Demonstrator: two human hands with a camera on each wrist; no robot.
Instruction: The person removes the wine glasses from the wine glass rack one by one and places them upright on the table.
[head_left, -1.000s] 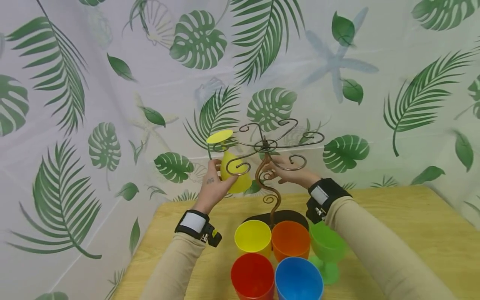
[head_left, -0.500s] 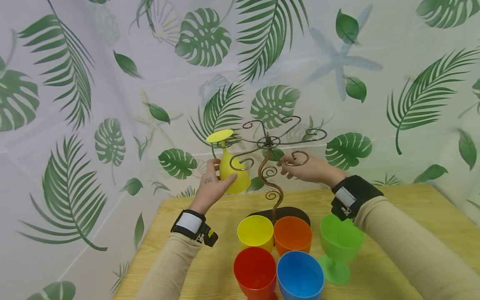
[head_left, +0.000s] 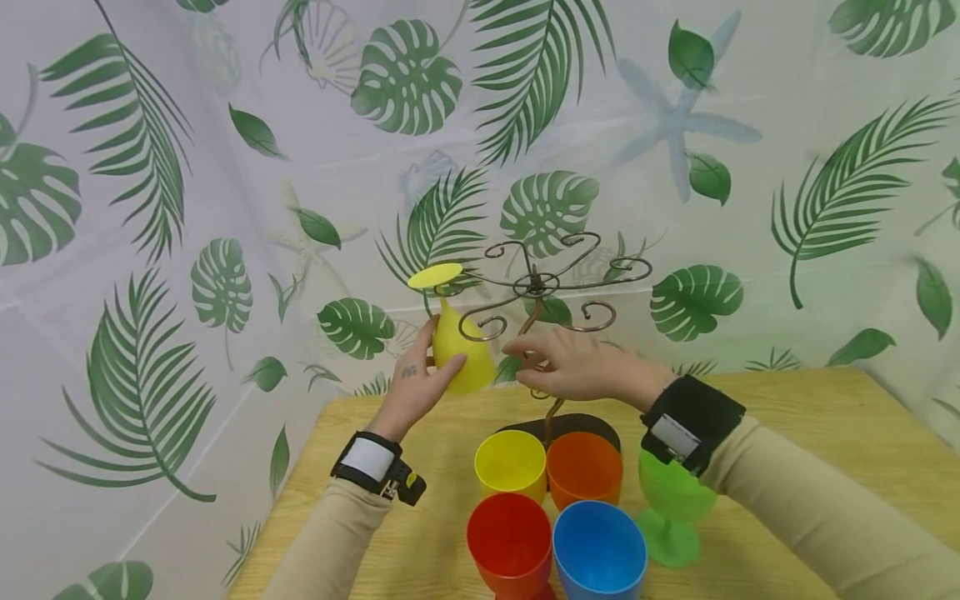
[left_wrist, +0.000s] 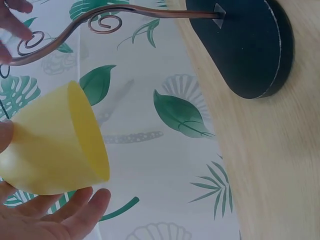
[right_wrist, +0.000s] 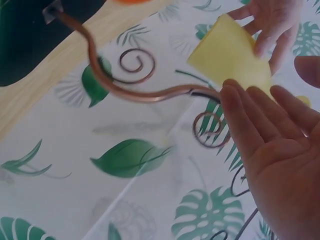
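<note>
My left hand holds an upside-down yellow goblet by its bowl, thumb on the near side and fingers behind. The goblet's foot is up beside a left curled arm of a bronze wire goblet rack, its mouth facing down. My right hand is in front of the rack's wavy stem, fingers extended toward the goblet and nothing in its grasp. In the right wrist view its fingertips overlap the stem. The left wrist view shows the goblet's bowl between thumb and fingers.
The rack's black base stands on the wooden table. Upright in front are another yellow goblet, an orange one, a red one, a blue one and a green one. Leaf-patterned cloth hangs behind.
My right hand drew back right from the rack, then came forward and left across the stem toward the goblet. The left hand and its goblet have shifted slightly left and down.
</note>
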